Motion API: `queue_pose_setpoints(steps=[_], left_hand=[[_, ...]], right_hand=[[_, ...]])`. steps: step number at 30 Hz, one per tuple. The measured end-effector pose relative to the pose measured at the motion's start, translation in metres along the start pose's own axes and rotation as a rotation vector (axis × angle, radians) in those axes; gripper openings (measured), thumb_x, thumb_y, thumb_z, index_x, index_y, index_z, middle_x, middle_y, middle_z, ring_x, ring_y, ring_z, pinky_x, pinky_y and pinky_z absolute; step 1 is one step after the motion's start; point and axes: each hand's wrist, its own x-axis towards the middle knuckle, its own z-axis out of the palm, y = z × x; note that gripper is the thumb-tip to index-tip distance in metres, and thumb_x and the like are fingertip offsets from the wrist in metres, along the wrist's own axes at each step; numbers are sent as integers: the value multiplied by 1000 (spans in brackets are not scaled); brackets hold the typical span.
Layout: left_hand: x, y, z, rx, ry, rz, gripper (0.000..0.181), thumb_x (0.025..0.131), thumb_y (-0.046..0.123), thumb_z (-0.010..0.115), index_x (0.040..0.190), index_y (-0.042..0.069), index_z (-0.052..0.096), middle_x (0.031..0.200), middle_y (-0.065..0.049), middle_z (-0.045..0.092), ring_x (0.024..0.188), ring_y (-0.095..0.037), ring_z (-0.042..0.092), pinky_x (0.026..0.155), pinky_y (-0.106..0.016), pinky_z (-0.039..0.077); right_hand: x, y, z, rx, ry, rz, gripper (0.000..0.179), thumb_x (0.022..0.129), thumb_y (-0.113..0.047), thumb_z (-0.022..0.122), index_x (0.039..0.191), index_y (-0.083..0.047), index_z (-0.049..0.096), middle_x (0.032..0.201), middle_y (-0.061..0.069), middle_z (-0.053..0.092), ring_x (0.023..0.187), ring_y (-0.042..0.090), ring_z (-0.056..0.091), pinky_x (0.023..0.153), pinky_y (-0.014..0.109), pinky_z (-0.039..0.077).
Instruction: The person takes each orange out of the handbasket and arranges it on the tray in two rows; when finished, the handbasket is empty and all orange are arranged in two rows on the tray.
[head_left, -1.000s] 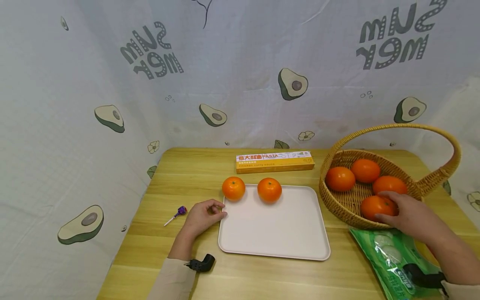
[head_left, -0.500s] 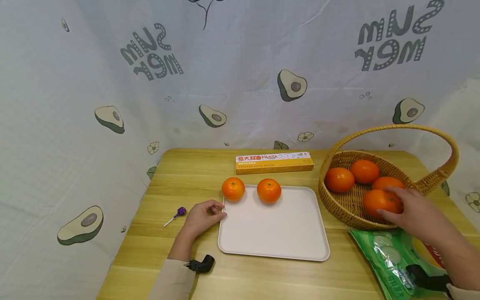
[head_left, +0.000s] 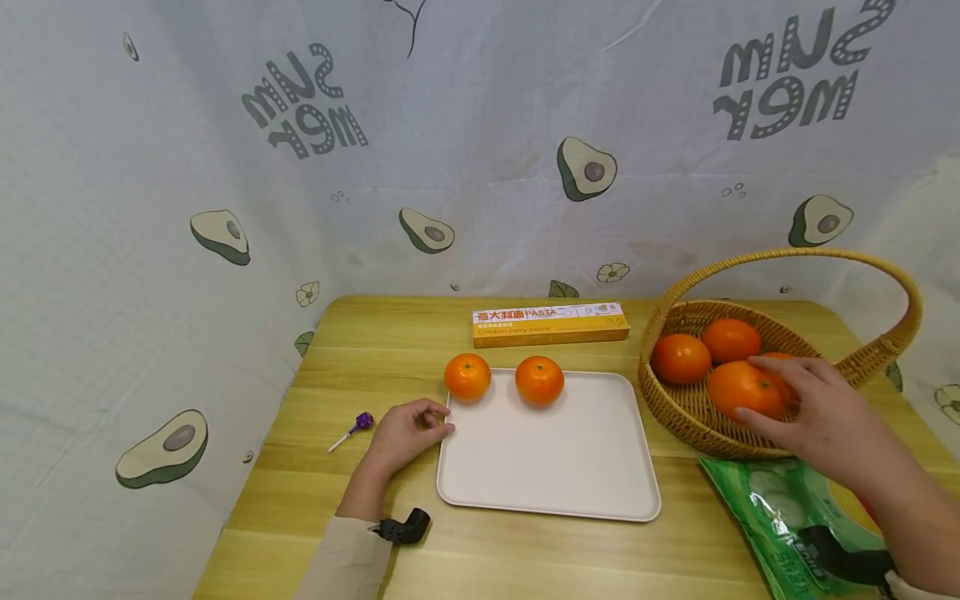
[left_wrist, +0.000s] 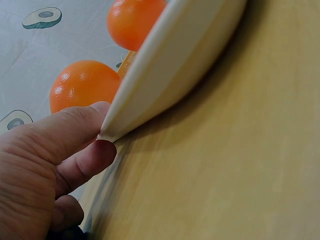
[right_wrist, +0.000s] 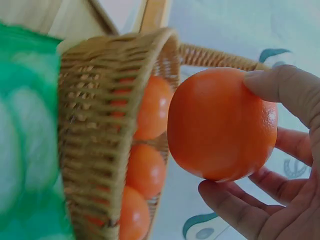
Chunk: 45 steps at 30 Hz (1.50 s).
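My right hand [head_left: 836, 421] grips an orange [head_left: 742, 389] between thumb and fingers. In the right wrist view that orange [right_wrist: 220, 125] is raised above the rim of the wicker basket [right_wrist: 95, 105]. Three other oranges lie inside the basket, one partly covered by my hand in the head view. My left hand [head_left: 401, 435] pinches the left edge of a white tray [head_left: 551, 454], thumb on top and a finger beneath, as the left wrist view shows. Two oranges sit along the tray's far side, one [head_left: 467, 378] at the corner, another [head_left: 539, 382] to its right.
Behind the tray lies a long pasta box [head_left: 551, 327]. A purple lollipop [head_left: 363, 421] rests on the wood to the left of my left hand. The basket's tall handle [head_left: 795, 252] arches over it, and a green bag [head_left: 783, 508] lies in front.
The orange in my right hand has risen from the front of the basket and shifted slightly left, uncovering the basket floor below it. The left hand and tray have stayed put.
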Motion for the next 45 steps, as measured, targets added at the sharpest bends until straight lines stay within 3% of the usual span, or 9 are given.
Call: queue_pose_setpoints(steps=[14,21,28,34,36,38,41,43,45], left_hand=[[0,1,0,5,6,11,17,84,28,84,98,24,76,75,10,66,66,-12,54,62,-24,42],[1,-1,1,0,8,17,17,84,29,84,98,24,76,75,10,66,66,-11,54,62,-23,42],[-1,0,0,-6,3,16,16,84,27,84,98,24,77,75,10,66,67,-12,55,63,-24,43],[0,1,-1,-3,5,11,16,84,27,84,98,23,76,76,10,66,67,-11,55,62,-24,42],[0,2,-1,-2,5,10,16,84,27,84,98,23,76,76,10,66,67,-11,55,63,-24,42],[0,2,-1,-3,4,8,16,84,27,84,98,23,76,76,10,66,67,-11,55,63,-24,42],[0,2,-1,-5,4,8,16,84,27,84,98,23,77,75,9,66,67,-11,55,63,-24,43],[0,2,-1,-4,4,9,16,84,27,84,98,23,77,75,10,66,67,-11,55,63,-24,43],[0,2,-1,-2,5,12,16,84,27,84,98,23,77,75,10,66,67,-11,55,63,-24,43]], right_hand=[[0,-43,11,108,70,-84,76,81,-36,87,140,0,53,128,30,46,97,46,56,77,68,50],[2,-67,21,167,85,-93,74,83,-35,86,141,-4,53,138,29,48,105,47,56,83,69,48],[7,-87,33,244,80,-78,72,84,-35,85,143,-9,53,135,31,56,107,47,61,83,63,52],[13,-101,45,341,107,-95,72,85,-32,85,144,-5,53,139,27,55,114,46,60,91,63,51],[15,-105,49,374,102,-84,73,85,-31,85,144,-4,52,139,25,54,116,43,58,93,58,53],[18,-108,54,412,97,-68,73,85,-30,85,144,-4,52,140,24,53,117,41,56,93,39,57],[21,-113,63,467,96,-39,74,84,-28,85,146,-5,51,141,22,50,114,37,55,83,15,50],[23,-116,70,504,98,-13,76,84,-28,85,148,-6,50,141,22,49,113,36,54,82,11,45],[25,-120,76,539,105,9,77,85,-27,85,149,-6,48,141,21,49,115,36,54,89,24,53]])
